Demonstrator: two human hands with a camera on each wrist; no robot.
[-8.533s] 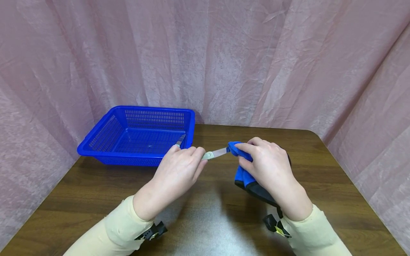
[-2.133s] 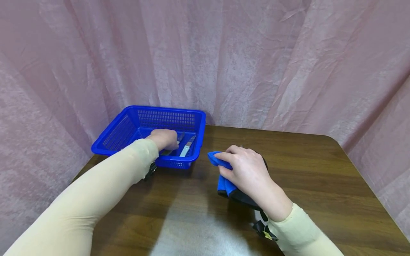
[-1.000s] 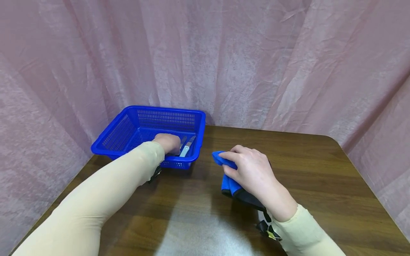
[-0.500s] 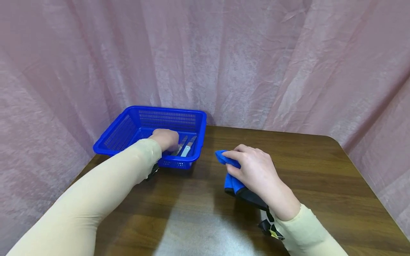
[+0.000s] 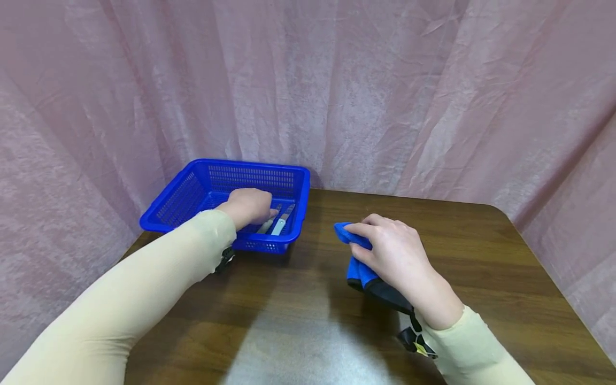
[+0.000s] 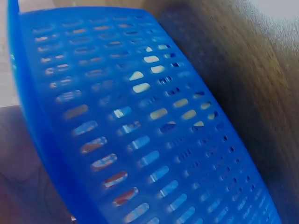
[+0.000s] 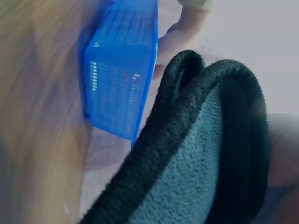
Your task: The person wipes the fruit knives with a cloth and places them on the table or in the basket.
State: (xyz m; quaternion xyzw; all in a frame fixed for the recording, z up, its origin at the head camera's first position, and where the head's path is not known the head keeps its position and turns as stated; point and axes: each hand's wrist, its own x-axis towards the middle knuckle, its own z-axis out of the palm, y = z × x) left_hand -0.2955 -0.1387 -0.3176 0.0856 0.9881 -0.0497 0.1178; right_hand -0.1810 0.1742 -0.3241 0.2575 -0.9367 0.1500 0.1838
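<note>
I saw the person's left hand (image 5: 249,206) inside the rectangular blue plastic basket with slotted walls (image 5: 269,247), near its right end. Most of its fingers were hidden beneath the back of the hand, so I could not tell whether its grip was wide, narrow or around anything. Just beside it lay a slim knife with a dull pale handle (image 5: 266,227), and to the right of that a slim knife with a bright white handle (image 5: 279,227); both pointed their blades away from the person. My left wrist view gave me little beyond the blurred slotted wall.

The right hand (image 5: 392,248) pinched a folded blue cloth with a black edge (image 5: 360,271) between thumb and fingers, above the brown wood-grain table (image 5: 481,256), well apart from the knives. In my right wrist view the cloth's dark fold loomed close, the basket behind it. Pale yellow sleeves (image 5: 144,289) covered both arms, and a pink velvety curtain (image 5: 361,96) hung beyond the table.
</note>
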